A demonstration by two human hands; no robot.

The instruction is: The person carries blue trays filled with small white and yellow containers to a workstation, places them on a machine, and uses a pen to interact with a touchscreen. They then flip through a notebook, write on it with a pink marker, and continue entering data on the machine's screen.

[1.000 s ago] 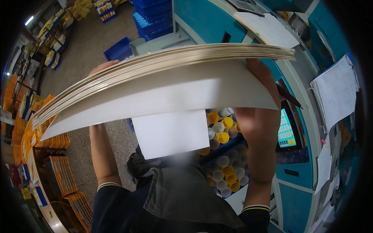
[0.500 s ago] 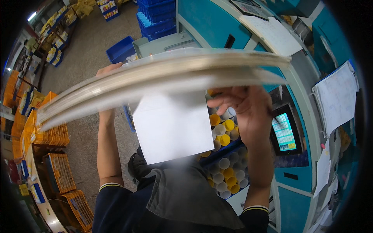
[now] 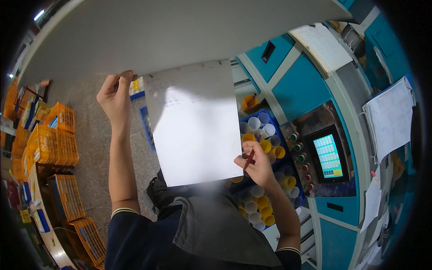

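A white sheet (image 3: 198, 135) with a few faint handwritten lines hangs in front of me, below a large grey surface (image 3: 180, 36) that looks like the raised part of a paper pad. Up at that surface's lower edge, my left hand (image 3: 116, 95) pinches with thumb and fingers, left of the sheet's top. My right hand (image 3: 257, 165) is at the sheet's lower right edge, closed around a slim dark red pen (image 3: 249, 159). Whether those fingers also grip the paper is hard to tell.
Blue crates of yellow and white tubes (image 3: 263, 202) stand below the right hand. A teal machine with a lit screen (image 3: 327, 155) and push buttons rises at right. Orange crates (image 3: 54, 144) line the left side. More papers (image 3: 389, 119) hang at far right.
The thick blurred stack of paper edges has swung up, and its grey face now covers the top. My right hand has come down to the sheet's lower right edge.
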